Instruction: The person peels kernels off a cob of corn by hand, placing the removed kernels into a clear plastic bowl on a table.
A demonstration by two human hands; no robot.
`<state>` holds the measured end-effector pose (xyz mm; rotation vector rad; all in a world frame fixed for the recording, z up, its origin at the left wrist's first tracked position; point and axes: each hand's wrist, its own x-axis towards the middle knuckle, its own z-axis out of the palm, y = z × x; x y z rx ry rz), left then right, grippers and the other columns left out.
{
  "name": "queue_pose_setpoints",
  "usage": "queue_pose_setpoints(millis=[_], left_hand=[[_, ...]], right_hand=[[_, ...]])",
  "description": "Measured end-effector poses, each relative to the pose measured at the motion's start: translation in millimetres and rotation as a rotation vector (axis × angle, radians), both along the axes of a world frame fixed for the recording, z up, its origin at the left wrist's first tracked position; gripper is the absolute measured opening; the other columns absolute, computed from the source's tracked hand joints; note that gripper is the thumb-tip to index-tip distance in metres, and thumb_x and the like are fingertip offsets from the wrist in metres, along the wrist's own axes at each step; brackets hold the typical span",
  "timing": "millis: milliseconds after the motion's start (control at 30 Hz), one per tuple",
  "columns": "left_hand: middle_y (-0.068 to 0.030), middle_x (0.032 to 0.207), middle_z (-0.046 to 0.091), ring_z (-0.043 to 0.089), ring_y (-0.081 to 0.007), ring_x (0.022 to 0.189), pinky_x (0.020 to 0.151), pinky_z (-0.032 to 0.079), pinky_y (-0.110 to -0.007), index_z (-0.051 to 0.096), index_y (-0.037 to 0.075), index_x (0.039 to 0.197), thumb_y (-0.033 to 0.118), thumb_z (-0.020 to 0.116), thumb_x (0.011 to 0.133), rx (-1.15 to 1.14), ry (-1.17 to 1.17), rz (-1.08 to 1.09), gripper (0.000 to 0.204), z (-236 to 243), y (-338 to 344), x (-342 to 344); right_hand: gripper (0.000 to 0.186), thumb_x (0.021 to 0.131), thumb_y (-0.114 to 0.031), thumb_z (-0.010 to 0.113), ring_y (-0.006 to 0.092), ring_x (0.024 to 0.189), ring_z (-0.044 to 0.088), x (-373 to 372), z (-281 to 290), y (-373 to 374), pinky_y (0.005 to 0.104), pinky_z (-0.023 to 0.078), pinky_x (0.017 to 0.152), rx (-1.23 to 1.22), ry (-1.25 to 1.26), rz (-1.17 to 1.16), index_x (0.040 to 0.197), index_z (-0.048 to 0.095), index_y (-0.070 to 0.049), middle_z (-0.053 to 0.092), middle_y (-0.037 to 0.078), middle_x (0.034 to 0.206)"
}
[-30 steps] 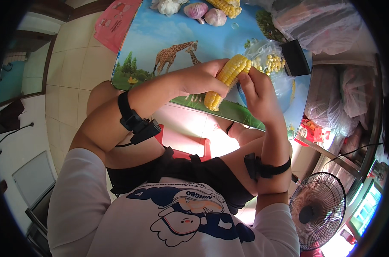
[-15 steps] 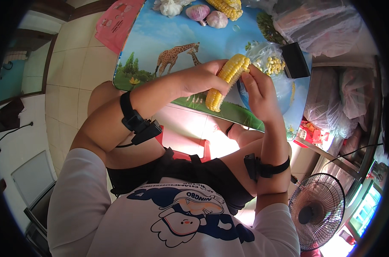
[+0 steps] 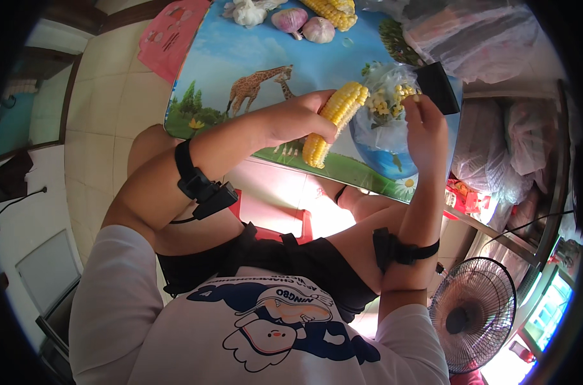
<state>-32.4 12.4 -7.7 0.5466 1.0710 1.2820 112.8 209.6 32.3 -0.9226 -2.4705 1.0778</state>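
Observation:
My left hand (image 3: 311, 117) is closed around a yellow corn cob (image 3: 346, 106), held tilted above the near part of the table. Along the cob's right side some kernels are gone and a paler strip shows. To the right of the cob, my right hand (image 3: 427, 131) is pinched, with a small yellow corn kernel (image 3: 416, 98) at its fingertips. It is beside a pile of loose kernels (image 3: 382, 106) lying on a clear plastic bag (image 3: 382, 136).
Garlic bulbs (image 3: 318, 29) and more corn (image 3: 335, 11) lie on the table's (image 3: 224, 48) far side. A black box-like object (image 3: 438, 88) stands by the kernels. Large plastic bags (image 3: 474, 38) fill the far right. A fan (image 3: 474, 298) stands at lower right.
My right hand has left the cob and moved right, over to the loose kernels on the bag. My left hand still holds the cob in nearly the same place.

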Motion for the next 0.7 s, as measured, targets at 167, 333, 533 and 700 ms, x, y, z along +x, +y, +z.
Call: queue_pose_setpoints(millis=[167, 333, 533, 700], left_hand=[[-0.0069, 0.108, 0.053, 0.055, -0.0164, 0.097, 0.086, 0.047, -0.033, 0.036, 0.006, 0.141, 0.002, 0.063, 0.073, 0.000, -0.002, 0.001, 0.073, -1, 0, 0], [-0.0068, 0.108, 0.053, 0.055, -0.0163, 0.097, 0.086, 0.047, -0.033, 0.036, 0.005, 0.140, 0.002, 0.063, 0.073, 0.000, 0.000, 0.005, 0.073, 0, -1, 0], [-0.0075, 0.108, 0.053, 0.055, -0.0166, 0.099, 0.086, 0.047, -0.033, 0.035, 0.006, 0.142, 0.002, 0.064, 0.072, -0.004, 0.012, 0.002, 0.076, 1, 0, 1], [-0.0077, 0.108, 0.053, 0.055, -0.0166, 0.099, 0.087, 0.047, -0.033, 0.033, 0.006, 0.143, 0.002, 0.064, 0.072, -0.003, 0.019, 0.005, 0.078, 0, -1, 1]], right_hand=[[0.018, 0.085, -0.014, 0.065, 0.0115, 0.063, 0.058, -2, -11, -1, 0.0270, 0.045, 0.059, 0.052, 0.042, 0.120, 0.097, 0.066, 0.000, 0.066, 0.008, 0.075], [0.019, 0.082, -0.010, 0.068, 0.0132, 0.066, 0.060, -3, -10, -3, 0.0288, 0.047, 0.062, 0.035, 0.038, 0.119, 0.096, 0.066, 0.001, 0.067, 0.008, 0.078], [0.020, 0.080, -0.010, 0.070, 0.0152, 0.068, 0.061, -4, -10, -3, 0.0287, 0.047, 0.065, 0.077, 0.008, 0.128, 0.096, 0.065, 0.001, 0.067, 0.009, 0.080], [0.017, 0.080, -0.009, 0.070, 0.0160, 0.071, 0.063, -4, -11, -3, 0.0287, 0.048, 0.066, 0.121, -0.004, 0.125, 0.093, 0.066, 0.001, 0.068, 0.009, 0.080]])
